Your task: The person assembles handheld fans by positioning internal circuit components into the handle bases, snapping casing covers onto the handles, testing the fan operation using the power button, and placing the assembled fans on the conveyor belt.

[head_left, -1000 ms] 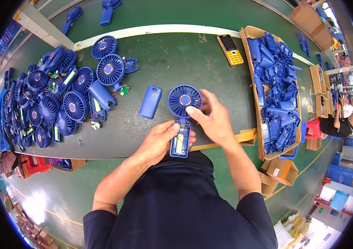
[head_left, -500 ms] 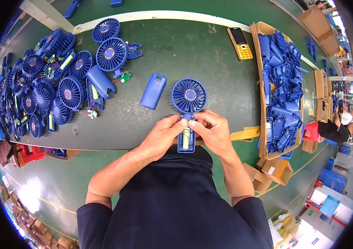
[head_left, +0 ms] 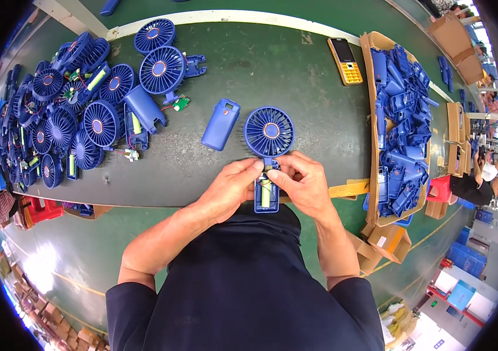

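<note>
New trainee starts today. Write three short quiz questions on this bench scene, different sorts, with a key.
1. True or false: both hands grip the open handle of the blue fan.
2. Which lies beside the fan's head? A) a blue handle cover B) a red cup
3. Fill in: the cardboard tray of blue parts is on the person's ____ side.

Key: 1 true: left hand, right hand. 2 A, blue handle cover. 3 right.

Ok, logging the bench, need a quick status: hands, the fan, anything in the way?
Left hand and right hand both pinching the blue handheld fan at its open handle. Loose blue cover lies beside it. Nothing in the way.
</note>
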### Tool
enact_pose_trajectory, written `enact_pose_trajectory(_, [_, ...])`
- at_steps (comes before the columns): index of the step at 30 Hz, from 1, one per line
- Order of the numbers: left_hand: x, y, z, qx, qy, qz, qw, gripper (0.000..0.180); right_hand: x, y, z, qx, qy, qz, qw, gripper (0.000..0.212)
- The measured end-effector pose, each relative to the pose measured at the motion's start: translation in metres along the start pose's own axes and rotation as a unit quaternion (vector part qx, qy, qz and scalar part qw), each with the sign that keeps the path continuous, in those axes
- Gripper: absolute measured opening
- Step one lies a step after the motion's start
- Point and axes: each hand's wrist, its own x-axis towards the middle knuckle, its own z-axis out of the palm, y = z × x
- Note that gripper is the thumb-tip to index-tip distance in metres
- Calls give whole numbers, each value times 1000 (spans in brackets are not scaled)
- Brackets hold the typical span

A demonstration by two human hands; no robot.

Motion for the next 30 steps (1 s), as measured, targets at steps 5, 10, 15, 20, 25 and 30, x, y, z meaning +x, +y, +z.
enact_pose_trajectory(5, [0, 4, 1, 11, -11, -12, 1000, 39, -1, 4, -2, 7, -3, -20, 1000, 25])
enact_pose_trajectory(10, [0, 4, 0, 42, -24, -2, 999, 40, 0, 4, -5, 17, -17, -17, 1000, 25])
enact_pose_trajectory(15, [1, 6, -1, 41, -33, -5, 999, 39, -3, -3, -3, 39, -3, 16, 999, 32])
enact_pose_trajectory(20, [6, 1, -3, -2, -14, -4, 1000, 34, -13, -22, 12, -100, 46, -42, 993, 50])
enact_pose_trajectory(25, [7, -4, -2, -7, -4, 9, 1000, 33, -11, -27, 16, -167, 60, -60, 982, 46])
enact_pose_trajectory(30, [5, -8, -1, 29, 18, 48, 998, 34, -3, -30, 10, -164, 10, -6, 986, 36])
